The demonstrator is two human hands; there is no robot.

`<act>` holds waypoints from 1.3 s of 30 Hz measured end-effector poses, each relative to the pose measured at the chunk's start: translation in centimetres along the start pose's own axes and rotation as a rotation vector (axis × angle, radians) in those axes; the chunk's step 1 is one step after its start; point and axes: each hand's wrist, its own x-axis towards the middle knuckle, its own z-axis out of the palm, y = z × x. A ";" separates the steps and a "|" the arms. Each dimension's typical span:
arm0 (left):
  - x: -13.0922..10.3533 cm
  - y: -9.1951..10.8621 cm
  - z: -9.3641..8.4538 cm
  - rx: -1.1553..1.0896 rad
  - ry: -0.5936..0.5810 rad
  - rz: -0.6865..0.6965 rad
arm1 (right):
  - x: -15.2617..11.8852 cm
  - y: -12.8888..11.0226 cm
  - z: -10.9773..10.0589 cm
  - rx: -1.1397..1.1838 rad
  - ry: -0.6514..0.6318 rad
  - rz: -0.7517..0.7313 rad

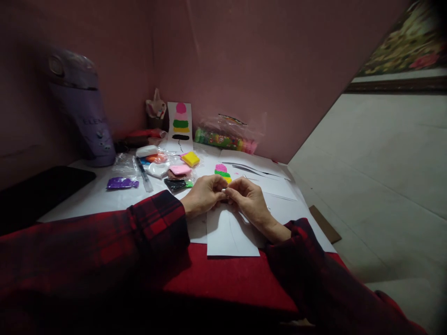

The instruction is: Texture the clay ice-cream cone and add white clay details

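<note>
My left hand (pixel 206 194) and my right hand (pixel 252 202) meet fingertip to fingertip over a white paper sheet (pixel 233 235). Between their pinched fingers shows a small white piece (pixel 224 190), too small to identify surely. Just beyond the fingers, pink, green and yellow clay layers (pixel 222 172) show on the sheet, the lower part hidden by my hands. Thin lines run down the near part of the sheet. A card (pixel 180 128) with pink, green, yellow and black layers leans against the wall.
Clay packets in yellow (pixel 190 159), purple (pixel 122 183) and black (pixel 175 184) lie left of the sheet, with a pen (pixel 144 174). A purple bottle (pixel 84 111) stands far left, near a dark flat object (pixel 45 190). Bagged colored sticks (pixel 226 139) rest by the wall.
</note>
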 end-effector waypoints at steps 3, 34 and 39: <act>0.0 0.5 0.0 -0.067 -0.038 -0.012 | -0.1 0.1 -0.1 -0.040 0.029 -0.040; 0.0 0.8 0.0 -0.157 -0.016 0.023 | -0.2 0.3 -0.3 -0.134 0.083 -0.154; -0.1 0.9 -0.1 -0.120 0.003 0.048 | -0.4 -0.3 -0.2 -0.111 0.035 -0.206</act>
